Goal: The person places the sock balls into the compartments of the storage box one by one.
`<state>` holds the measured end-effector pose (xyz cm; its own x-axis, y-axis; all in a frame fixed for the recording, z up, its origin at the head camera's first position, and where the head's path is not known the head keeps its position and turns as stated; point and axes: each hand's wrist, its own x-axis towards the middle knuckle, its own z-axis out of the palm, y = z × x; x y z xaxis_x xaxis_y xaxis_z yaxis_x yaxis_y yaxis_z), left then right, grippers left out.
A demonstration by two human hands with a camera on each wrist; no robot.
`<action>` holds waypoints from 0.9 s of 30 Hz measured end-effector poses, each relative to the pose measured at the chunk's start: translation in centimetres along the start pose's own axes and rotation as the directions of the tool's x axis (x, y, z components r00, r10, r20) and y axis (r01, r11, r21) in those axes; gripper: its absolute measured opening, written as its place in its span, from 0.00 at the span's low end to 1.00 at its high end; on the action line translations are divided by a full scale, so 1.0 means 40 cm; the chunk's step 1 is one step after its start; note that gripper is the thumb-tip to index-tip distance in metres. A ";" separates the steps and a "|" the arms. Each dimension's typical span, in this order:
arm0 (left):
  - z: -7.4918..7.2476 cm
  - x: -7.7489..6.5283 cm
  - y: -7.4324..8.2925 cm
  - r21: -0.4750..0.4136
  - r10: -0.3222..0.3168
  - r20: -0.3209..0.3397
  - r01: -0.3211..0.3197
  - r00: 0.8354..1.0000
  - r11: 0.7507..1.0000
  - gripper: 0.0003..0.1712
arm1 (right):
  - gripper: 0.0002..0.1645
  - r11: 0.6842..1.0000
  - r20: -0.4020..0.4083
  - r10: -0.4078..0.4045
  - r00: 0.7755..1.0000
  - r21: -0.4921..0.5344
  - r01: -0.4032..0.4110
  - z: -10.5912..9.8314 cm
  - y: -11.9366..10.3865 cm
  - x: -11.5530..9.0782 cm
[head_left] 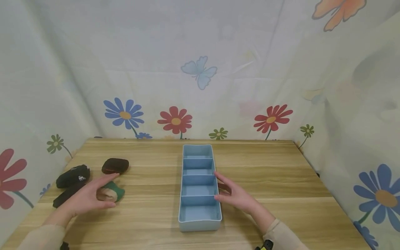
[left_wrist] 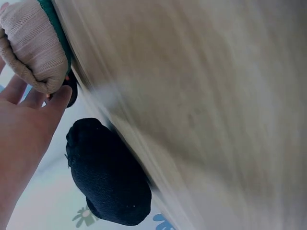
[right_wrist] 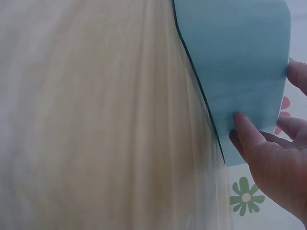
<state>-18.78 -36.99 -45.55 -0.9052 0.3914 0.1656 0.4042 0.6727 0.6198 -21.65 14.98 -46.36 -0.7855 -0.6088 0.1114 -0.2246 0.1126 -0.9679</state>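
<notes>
A balled-up pair of socks (head_left: 115,191), beige with green, lies at the left of the table. My left hand (head_left: 89,196) spreads its thumb and fingers around it from the left. In the left wrist view, the ribbed beige knit (left_wrist: 36,45) sits right at the fingertips. A long light-blue organizer box (head_left: 200,222) with several compartments stands at the middle of the table. My right hand (head_left: 235,198) touches its right side, fingertips at the rim and extended. The right wrist view shows those fingers (right_wrist: 249,134) against the box's smooth outer wall (right_wrist: 240,62).
Behind the beige and green socks lies a dark brown bundle (head_left: 115,166). A black rolled sock bundle (head_left: 73,176) with white marks lies further left, with another black bundle (head_left: 65,196) beside it, partly behind my left hand. Flower-printed cloth (head_left: 200,100) hangs round the wooden table (head_left: 265,166).
</notes>
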 end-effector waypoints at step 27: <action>-0.010 -0.003 -0.060 0.015 0.151 0.013 -0.151 0.988 0.988 0.34 | 0.49 1.000 0.004 0.006 1.000 0.000 -0.006 -0.001 0.002 0.001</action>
<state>-19.70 -38.89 -46.74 -0.8319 0.4969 0.2471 0.5385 0.6149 0.5761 -21.73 15.00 -46.43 -0.7844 -0.6115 0.1042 -0.2193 0.1161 -0.9687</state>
